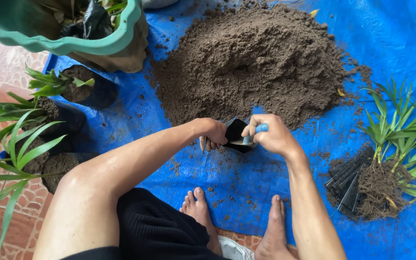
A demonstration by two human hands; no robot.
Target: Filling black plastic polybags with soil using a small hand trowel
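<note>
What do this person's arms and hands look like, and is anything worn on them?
Both arms are bare from shoulder to wrist: no sleeves show. The left hand and the right hand wear no gloves, and no rings, watch or bracelets can be seen. No markings show on either forearm. The only clothing in view is black shorts, and the feet are bare too.

Black shorts [155, 226], bare arms, 2 bare feet [198, 212].
</note>
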